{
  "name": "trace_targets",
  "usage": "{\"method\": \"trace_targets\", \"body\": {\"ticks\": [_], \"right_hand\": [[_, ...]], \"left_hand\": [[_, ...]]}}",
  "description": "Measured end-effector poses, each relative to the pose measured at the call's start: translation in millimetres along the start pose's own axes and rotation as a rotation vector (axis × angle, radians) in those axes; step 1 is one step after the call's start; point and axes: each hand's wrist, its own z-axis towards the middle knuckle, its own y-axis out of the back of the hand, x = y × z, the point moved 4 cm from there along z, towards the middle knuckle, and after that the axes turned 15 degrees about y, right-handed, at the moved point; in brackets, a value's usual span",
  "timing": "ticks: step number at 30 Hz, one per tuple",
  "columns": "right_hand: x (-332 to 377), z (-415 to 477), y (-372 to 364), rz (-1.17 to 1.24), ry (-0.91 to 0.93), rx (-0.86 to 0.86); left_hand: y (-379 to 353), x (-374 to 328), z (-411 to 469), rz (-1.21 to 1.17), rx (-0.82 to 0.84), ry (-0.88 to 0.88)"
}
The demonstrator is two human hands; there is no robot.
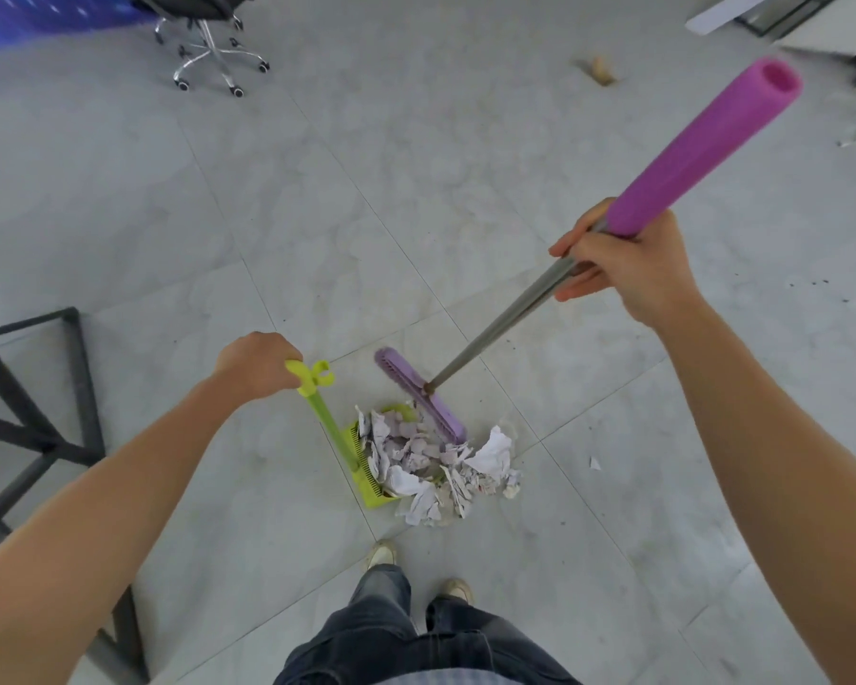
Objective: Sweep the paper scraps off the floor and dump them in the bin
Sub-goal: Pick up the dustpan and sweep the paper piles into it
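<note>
Jeans and shoes: jeans [406,630] and pale shoes [381,553] stand on the grey floor [317,190], just short of the pile.
Paper scraps: heaped [431,457] partly inside the green dustpan [369,487], partly spilling past its open edge onto the floor; one stray scrap [595,463] lies apart to the right.
Broom: its purple head [418,395] rests against the far side of the pile, touching the scraps.
Left hand: fingers [255,363] curled round the top of the dustpan's upright handle, steadying it.
Right hand: fingers [628,262] wrapped round the broom's grey pole, just below the purple foam sleeve.
Done, by my reading: the scraps are gathered and roughly half loaded.
Left to do: push in the spillover, fetch the stray scrap, then carry and tip the load.
Bin: not in view.
</note>
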Motion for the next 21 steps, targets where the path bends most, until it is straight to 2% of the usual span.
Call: {"method": "trace_targets", "body": {"ticks": [6, 12, 21], "right_hand": [[-0.1, -10.4, 14.7, -0.102, 0.011, 0.022], [-25.9, -28.1, 25.2, -0.196, -0.027, 0.018], [-61.1, -64.9, 4.8, -0.297, -0.121, 0.057]], "left_hand": [[8.5, 29.5, -10.9, 0.114, -0.008, -0.06], [5.2, 58.7, -37.8, 0.24, 0.017, -0.031], [-12.0, 104.9, -70.7, 0.163, 0.07, 0.022]]}}
